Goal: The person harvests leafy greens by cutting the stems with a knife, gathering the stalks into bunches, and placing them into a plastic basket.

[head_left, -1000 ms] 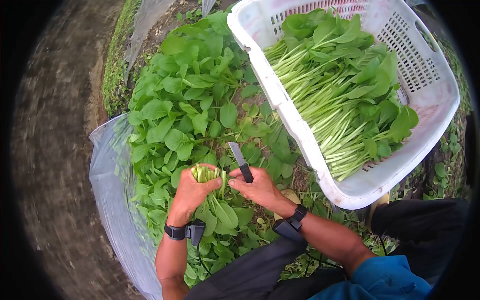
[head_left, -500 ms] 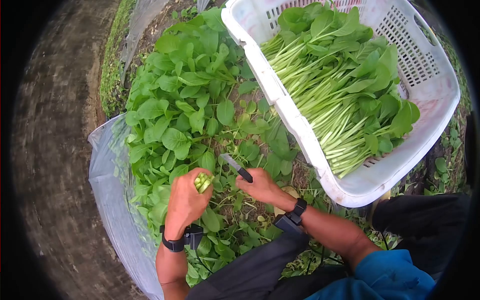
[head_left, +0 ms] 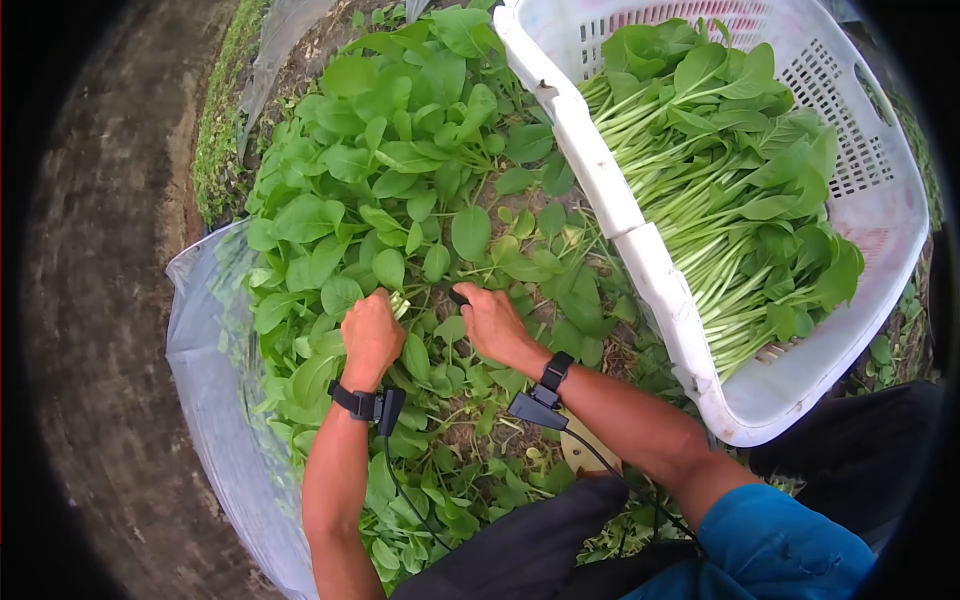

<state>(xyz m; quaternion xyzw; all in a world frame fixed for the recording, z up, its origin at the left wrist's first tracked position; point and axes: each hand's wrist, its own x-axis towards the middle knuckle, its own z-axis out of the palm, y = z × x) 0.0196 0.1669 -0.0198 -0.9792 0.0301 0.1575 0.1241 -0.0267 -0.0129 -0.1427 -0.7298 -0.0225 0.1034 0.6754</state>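
My left hand (head_left: 372, 332) is closed round a small bunch of cut green stems (head_left: 400, 305), whose pale ends show beside the fingers. To its right, my right hand (head_left: 490, 322) grips a knife by its black handle (head_left: 458, 297); the blade is hidden among the leaves. Both hands are low in the bed of leafy green plants (head_left: 350, 215), a short way apart. Cut greens (head_left: 700, 190) lie piled in a white plastic basket (head_left: 640, 250) at the upper right, their stems towards the lower left.
Clear plastic sheeting (head_left: 215, 370) edges the bed on the left, beside a bare dirt path (head_left: 110, 300). Loose leaves and soil (head_left: 480, 435) lie under my forearms. My knees in dark trousers (head_left: 520, 530) are at the bottom.
Both hands have moved up and forward into the plants, and the knife blade has gone out of sight. The basket appears slightly further right and lower as the view shifted.
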